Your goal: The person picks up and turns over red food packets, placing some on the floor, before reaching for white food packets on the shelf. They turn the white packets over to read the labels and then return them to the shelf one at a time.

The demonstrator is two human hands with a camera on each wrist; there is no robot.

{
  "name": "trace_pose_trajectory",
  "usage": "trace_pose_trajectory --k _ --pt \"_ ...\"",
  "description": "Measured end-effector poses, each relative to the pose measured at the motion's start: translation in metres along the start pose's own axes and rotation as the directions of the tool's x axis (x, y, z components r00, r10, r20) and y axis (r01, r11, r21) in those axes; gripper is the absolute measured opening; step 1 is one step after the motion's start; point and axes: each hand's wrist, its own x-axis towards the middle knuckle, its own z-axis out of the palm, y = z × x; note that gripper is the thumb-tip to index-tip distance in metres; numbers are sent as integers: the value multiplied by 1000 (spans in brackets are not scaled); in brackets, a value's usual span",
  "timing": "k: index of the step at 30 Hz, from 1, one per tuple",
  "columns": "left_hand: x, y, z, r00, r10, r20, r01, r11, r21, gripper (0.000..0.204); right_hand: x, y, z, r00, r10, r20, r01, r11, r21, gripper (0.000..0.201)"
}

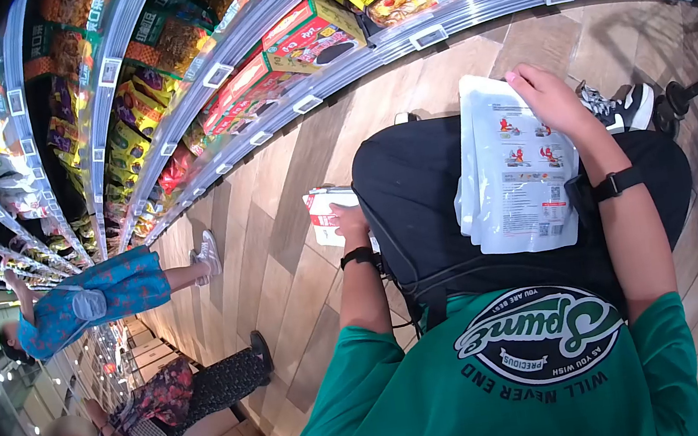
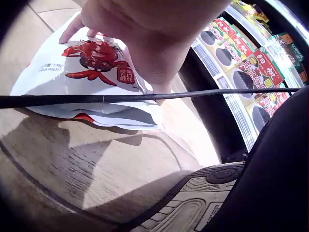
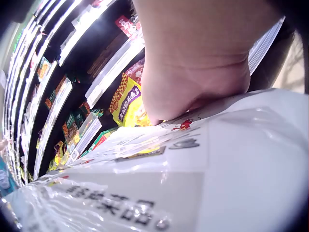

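Observation:
My right hand (image 1: 546, 97) grips the top corner of a small stack of white pouches (image 1: 514, 187) lying across my lap. The front pouch carries printed pictures, lines of text and a QR code; the edges of others show behind it. In the right wrist view the pouch's glossy, wrinkled surface (image 3: 251, 140) fills the lower part, and the right fingertips are mostly hidden. Down beside my knee, my left hand (image 1: 350, 220) holds a white pouch with a red crayfish print (image 2: 94, 60), low over the wooden floor. Its fingers lie over the pouch face; the thumb is hidden.
Shelves (image 1: 422, 36) with bagged and boxed food curve along the front and left. Two people, one in a blue dress (image 1: 103, 290), stand at the left. A black cord (image 2: 203, 93) crosses the left wrist view. Black stand legs (image 1: 693, 89) are at the right.

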Motion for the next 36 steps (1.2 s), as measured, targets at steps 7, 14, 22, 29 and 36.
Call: trace_pose_trajectory --k 7,14,22,29,36 --pt "10 -18 -6 997 76 -1 -76 987 -141 83 -3 -5 -1 999 -5 -45 6 999 39 38" --pt "84 -56 13 867 465 177 -477 878 33 46 1 -3 -1 999 53 11 -53 998 -18 40" --pt "3 -35 -80 952 267 -152 -307 865 -398 30 -7 4 1 997 -24 -72 20 998 -64 33" --pt "-81 18 -229 489 635 -598 -870 400 -287 7 -4 -1 1 999 -39 -39 35 995 -91 27" --pt "-194 73 -260 180 524 -832 -953 -115 -279 18 -8 -16 -12 945 -259 -200 237 963 -125 29"
